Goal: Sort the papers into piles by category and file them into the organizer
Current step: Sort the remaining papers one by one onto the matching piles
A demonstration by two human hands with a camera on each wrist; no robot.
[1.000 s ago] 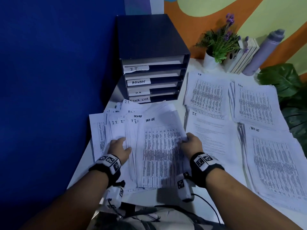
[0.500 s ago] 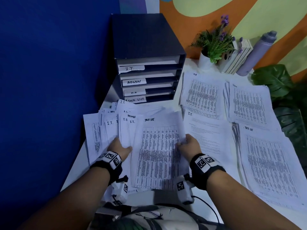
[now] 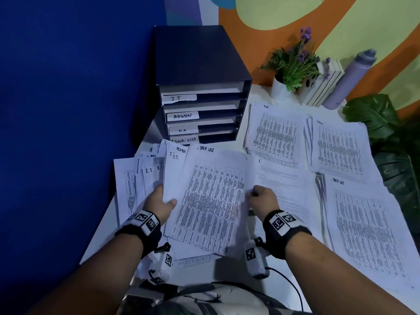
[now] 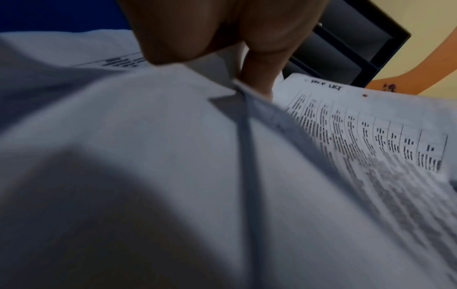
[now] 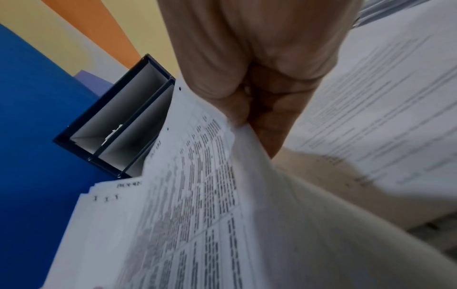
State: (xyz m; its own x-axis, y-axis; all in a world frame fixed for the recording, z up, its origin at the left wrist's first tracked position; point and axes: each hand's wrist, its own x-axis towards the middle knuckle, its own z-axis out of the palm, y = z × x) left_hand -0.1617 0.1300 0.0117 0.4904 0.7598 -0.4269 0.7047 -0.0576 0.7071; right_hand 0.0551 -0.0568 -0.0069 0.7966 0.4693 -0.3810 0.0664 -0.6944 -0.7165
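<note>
The dark organizer stands at the back, its slots labelled I.T., ADMIN, H.R and TASK LIST. In front of it lies a fanned unsorted pile. My right hand pinches the right edge of the top sheet, headed TASK LIST, and holds that edge raised; the right wrist view shows the thumb and fingers of this hand closed on the sheet. My left hand holds the papers underneath, thumb on top, fingers hidden below. The same hand shows beside the sheet.
Sorted piles lie to the right: H.R., Admin, I.T. and Task List. A potted plant, books and a bottle stand at the back right. Large leaves overhang the right edge; a blue wall is on the left.
My right hand has drawn the TASK LIST sheet to the right, so it now overlaps the I.T. pile. The left hand stays on the unsorted papers.
</note>
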